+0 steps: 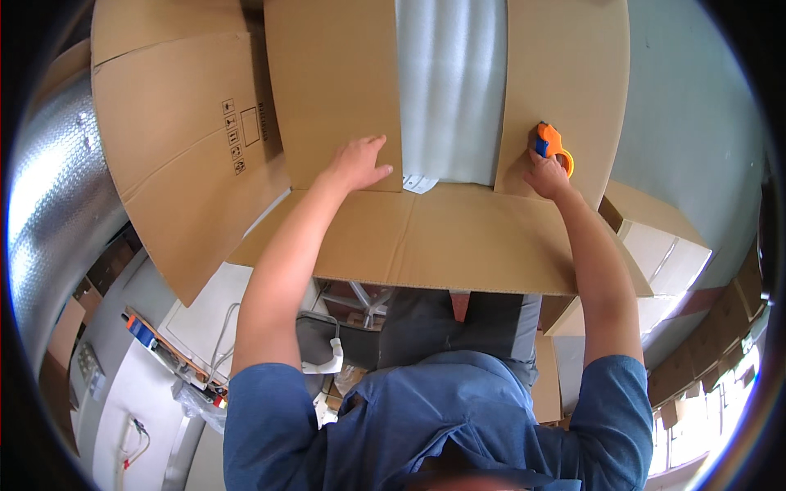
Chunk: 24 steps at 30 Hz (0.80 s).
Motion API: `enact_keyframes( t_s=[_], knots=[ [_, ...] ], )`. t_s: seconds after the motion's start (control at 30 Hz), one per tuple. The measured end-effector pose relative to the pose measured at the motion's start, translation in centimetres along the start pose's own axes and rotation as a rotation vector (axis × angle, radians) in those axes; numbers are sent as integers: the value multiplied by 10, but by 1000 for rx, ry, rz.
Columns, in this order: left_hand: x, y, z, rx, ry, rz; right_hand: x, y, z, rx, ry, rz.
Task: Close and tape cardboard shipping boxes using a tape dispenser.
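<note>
A large cardboard box (458,233) lies in front of me, its left flap (332,90) and right flap (569,61) folded inward with a gap between them. White foam sheeting (450,90) shows through that gap, and a small printed paper (419,183) pokes out at its near end. My left hand (357,165) rests on the left flap by its near inner corner, fingers apart, holding nothing. Over the right flap, my right hand (547,175) grips an orange and blue tape dispenser (555,146). The near flap spreads toward my body.
An outer cardboard panel (192,155) with printed symbols flares out at the left. Beyond it stands a silvery bubble-textured roll (65,196). A smaller carton (655,233) sits at the right by a grey wall. A white surface (209,319) with cables lies at the lower left.
</note>
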<state>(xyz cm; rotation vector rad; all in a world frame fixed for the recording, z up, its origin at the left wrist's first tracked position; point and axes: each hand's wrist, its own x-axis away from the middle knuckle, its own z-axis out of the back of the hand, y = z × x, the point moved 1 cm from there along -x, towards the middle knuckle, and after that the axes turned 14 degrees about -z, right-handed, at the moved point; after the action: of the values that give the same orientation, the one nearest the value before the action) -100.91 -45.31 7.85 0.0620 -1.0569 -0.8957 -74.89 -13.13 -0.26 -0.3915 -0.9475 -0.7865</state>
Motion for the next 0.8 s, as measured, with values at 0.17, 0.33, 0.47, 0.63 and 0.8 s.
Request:
enact_keyframes(
  t_s=[0.17, 0.33, 0.47, 0.63, 0.8],
  knots=[
    [102, 96, 48, -6, 576, -444, -7, 10, 71, 72, -110, 96],
    [156, 150, -26, -267, 622, -1066, 46, -5, 152, -390, -23, 148],
    [82, 100, -37, -801, 310, -1091, 92, 50, 200, -728, 458, 285],
    [-47, 90, -3, -479, 358, -714, 96, 151, 191, -444, 1024, -151],
    [-134, 70, -5, -288, 141, -401, 4, 180, 101, -401, 655, -389]
  ],
)
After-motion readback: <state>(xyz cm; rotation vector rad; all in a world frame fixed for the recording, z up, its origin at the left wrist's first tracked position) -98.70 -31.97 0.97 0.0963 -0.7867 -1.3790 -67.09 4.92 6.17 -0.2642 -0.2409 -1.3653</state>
